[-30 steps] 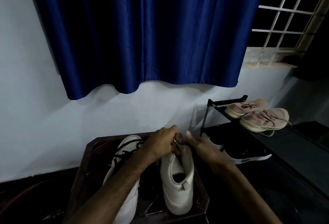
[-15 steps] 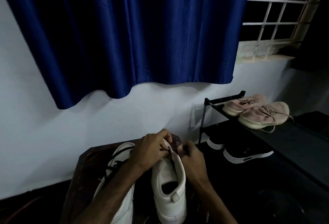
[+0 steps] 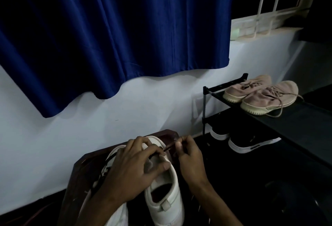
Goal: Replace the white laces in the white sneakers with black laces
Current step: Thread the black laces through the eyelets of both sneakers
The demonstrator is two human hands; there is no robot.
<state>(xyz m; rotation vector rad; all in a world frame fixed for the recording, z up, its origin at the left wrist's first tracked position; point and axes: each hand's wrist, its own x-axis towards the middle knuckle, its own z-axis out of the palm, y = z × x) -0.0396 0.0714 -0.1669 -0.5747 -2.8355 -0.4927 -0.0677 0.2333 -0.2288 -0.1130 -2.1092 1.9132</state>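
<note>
Two smooth white sneakers (image 3: 167, 206) sit on one dark wooden table (image 3: 80, 175). Left hand (image 3: 133, 168) grips one with curled fingers; right hand (image 3: 190, 155) pinches one thin black lace (image 3: 168, 147)

A second ago my left grip (image 3: 133, 170) and right grip (image 3: 188, 154) were bunched together at the toe end of the white sneaker (image 3: 167, 206). Now they have parted. My right grip has drawn off to the right, pinching the black lace (image 3: 169, 147), which runs taut back to the shoe. My left grip has spread over the shoe's front and holds it, thumb across the tongue.
</note>
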